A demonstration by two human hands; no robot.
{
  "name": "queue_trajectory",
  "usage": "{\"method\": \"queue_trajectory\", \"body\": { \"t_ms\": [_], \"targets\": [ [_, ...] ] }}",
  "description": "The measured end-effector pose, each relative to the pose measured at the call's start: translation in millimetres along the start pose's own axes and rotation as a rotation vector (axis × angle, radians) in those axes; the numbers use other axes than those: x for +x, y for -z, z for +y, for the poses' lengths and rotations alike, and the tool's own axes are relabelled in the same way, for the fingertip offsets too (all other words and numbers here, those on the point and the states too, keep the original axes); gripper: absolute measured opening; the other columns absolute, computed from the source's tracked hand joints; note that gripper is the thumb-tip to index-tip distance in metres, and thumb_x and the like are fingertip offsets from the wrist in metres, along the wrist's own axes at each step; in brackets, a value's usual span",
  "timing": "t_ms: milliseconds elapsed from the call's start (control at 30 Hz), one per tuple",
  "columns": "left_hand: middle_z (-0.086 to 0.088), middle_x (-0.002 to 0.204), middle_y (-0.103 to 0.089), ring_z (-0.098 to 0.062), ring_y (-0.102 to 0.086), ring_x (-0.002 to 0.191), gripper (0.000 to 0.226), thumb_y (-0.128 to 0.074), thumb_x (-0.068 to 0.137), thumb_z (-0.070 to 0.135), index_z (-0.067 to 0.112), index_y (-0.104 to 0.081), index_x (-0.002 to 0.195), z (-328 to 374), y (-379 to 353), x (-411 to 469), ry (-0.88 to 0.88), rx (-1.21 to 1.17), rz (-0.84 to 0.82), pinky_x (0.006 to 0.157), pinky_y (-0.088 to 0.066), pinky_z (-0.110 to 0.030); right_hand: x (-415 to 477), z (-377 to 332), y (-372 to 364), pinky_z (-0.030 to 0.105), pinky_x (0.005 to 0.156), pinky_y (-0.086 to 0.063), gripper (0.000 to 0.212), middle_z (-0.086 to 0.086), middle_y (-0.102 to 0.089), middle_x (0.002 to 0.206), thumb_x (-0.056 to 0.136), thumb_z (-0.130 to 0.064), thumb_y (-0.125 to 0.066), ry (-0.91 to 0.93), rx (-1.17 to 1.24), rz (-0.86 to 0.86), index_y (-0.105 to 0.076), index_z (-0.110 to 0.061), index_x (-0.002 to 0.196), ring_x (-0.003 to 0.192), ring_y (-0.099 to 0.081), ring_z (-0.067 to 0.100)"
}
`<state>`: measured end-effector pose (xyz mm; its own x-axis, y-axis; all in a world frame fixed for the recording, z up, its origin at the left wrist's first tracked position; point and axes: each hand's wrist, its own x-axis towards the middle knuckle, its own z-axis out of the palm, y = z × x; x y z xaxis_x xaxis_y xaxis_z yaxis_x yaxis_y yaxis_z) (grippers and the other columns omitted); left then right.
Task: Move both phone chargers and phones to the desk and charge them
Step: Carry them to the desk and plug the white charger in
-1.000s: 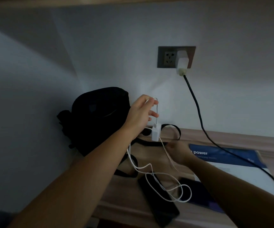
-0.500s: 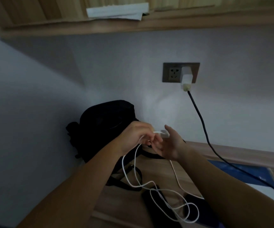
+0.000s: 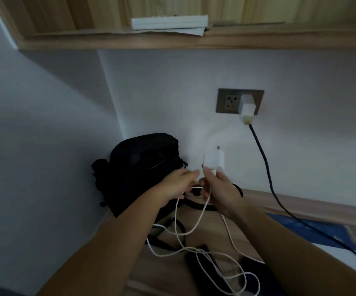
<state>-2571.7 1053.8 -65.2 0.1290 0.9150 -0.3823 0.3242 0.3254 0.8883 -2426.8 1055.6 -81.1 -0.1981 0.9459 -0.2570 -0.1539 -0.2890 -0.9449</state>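
Head view: right grip (image 3: 219, 189) pinches charger (image 3: 214, 160), left grip (image 3: 179, 182) holds cable (image 3: 194, 231). Cable loops over phone (image 3: 191, 260) on bench (image 3: 213, 236); bag (image 3: 143, 167) beside.

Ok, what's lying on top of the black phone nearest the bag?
Loops of the white cable cross the black phone. Its near end runs out of frame, so anything there is unseen.

Seen from my remote station, a wooden desk (image 3: 213, 231) meets the wall. A black bag (image 3: 143, 167) stands in its left corner. A white cable (image 3: 215, 256) lies looped over one dark phone (image 3: 191, 261), with a second phone (image 3: 256, 268) just beside it (screens unreadable). At right lies a blue-and-white booklet (image 3: 330, 230), crossed by a black braided cable (image 3: 267, 174).
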Motion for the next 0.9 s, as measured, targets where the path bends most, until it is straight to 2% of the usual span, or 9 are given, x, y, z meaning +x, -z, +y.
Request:
{"method": "queue_trajectory", "body": {
  "t_ms": [100, 233, 300, 367, 467, 533, 633, 767, 900],
  "targets": [
    [-0.001, 0.118, -0.067, -0.018, -0.065, 0.107, 0.054, -0.060, 0.082, 0.062, 0.021, -0.064, 0.117, 11.0, -12.8, 12.2, -0.032, -0.192, 0.052, 0.093, -0.054, -0.041, -12.2, -8.9, -5.5, 0.018, 0.041, -0.042, 0.020, -0.003, -0.058, 0.064, 0.100, -0.028, -0.049, 0.151, -0.244, 0.065, -0.056, -0.009, 0.101, 0.042, -0.052, 0.002],
    [-0.007, 0.109, -0.071, -0.020, -0.068, 0.101, 0.044, -0.070, 0.081, 0.048, 0.016, -0.068, 0.112, 33.5, -28.7, 16.0, -0.119, -0.297, 0.075, 0.078, -0.058, -0.035, -9.3, -17.1, -2.8, 0.017, 0.052, -0.040, 0.016, -0.003, -0.061, 0.078, 0.099, -0.029, -0.049, 0.320, -0.665, 0.173, -0.054, -0.015, 0.104, 0.062, -0.058, 0.005],
    [-0.006, 0.099, -0.072, -0.019, -0.069, 0.091, 0.041, -0.073, 0.080, 0.041, 0.014, -0.069, 0.111, 45.6, -34.9, 17.6, -0.140, -0.354, 0.112, 0.069, -0.057, -0.033, -9.0, -26.7, 1.5, 0.017, 0.060, -0.048, 0.011, -0.002, -0.064, 0.088, 0.096, -0.025, -0.053, 0.358, -0.689, 0.191, -0.054, -0.017, 0.104, 0.074, -0.063, 0.008],
    [-0.008, 0.082, -0.070, -0.021, -0.068, 0.073, 0.036, -0.074, 0.078, 0.037, 0.011, -0.070, 0.102, 60.9, -36.6, 18.3, -0.130, -0.424, 0.146, 0.057, -0.053, -0.028, -13.1, -41.2, 5.2, 0.029, 0.064, -0.058, 0.016, 0.005, -0.070, 0.094, 0.090, -0.020, -0.056, 0.297, -0.483, 0.112, -0.058, -0.013, 0.104, 0.080, -0.069, 0.017],
    [-0.013, 0.080, -0.065, -0.027, -0.065, 0.071, 0.052, -0.075, 0.065, 0.045, 0.005, -0.071, 0.098, 81.1, -33.3, 23.4, -0.115, -0.506, 0.133, 0.070, -0.053, -0.036, -19.6, -63.4, 11.8, 0.028, 0.059, -0.054, 0.018, 0.006, -0.071, 0.091, 0.091, -0.022, -0.053, 0.116, -0.017, -0.081, -0.067, -0.011, 0.096, 0.083, -0.068, 0.017],
    [-0.011, 0.077, -0.065, -0.025, -0.065, 0.071, 0.051, -0.073, 0.068, 0.050, 0.006, -0.071, 0.094, 87.6, -33.6, 28.8, -0.124, -0.506, 0.123, 0.073, -0.050, -0.036, -13.9, -71.9, 16.0, 0.030, 0.070, -0.052, 0.032, 0.005, -0.072, 0.097, 0.093, -0.038, -0.054, 0.035, 0.120, -0.093, -0.071, -0.013, 0.100, 0.090, -0.067, 0.018],
    [-0.008, 0.076, -0.070, -0.022, -0.068, 0.072, 0.044, -0.069, 0.078, 0.052, 0.008, -0.071, 0.086, 92.8, -33.0, 38.0, -0.108, -0.524, 0.086, 0.070, -0.051, -0.032, -1.0, -76.0, 9.0, 0.030, 0.081, -0.051, 0.048, 0.004, -0.074, 0.108, 0.089, -0.052, -0.057, -0.018, 0.172, -0.019, -0.071, -0.013, 0.113, 0.102, -0.066, 0.017],
    [-0.006, 0.087, -0.076, -0.022, -0.070, 0.086, 0.050, -0.064, 0.082, 0.057, 0.009, -0.071, 0.094, 102.3, -26.2, 54.2, -0.090, -0.547, -0.006, 0.076, -0.052, -0.035, 20.0, -79.4, -2.8, 0.031, 0.080, -0.053, 0.047, 0.006, -0.075, 0.107, 0.085, -0.049, -0.063, 0.022, 0.185, 0.171, -0.071, -0.010, 0.110, 0.103, -0.068, 0.018],
    [0.002, 0.056, -0.066, -0.018, -0.061, 0.069, 0.047, -0.060, 0.084, 0.060, 0.014, -0.066, 0.077, 106.1, -14.3, 70.6, -0.104, -0.473, -0.124, 0.075, -0.049, -0.034, 40.3, -90.2, -7.0, 0.034, 0.070, -0.054, 0.036, 0.016, -0.076, 0.088, 0.080, -0.038, -0.068, 0.077, 0.230, 0.354, -0.073, -0.004, 0.089, 0.084, -0.072, 0.028]
  ]
}}
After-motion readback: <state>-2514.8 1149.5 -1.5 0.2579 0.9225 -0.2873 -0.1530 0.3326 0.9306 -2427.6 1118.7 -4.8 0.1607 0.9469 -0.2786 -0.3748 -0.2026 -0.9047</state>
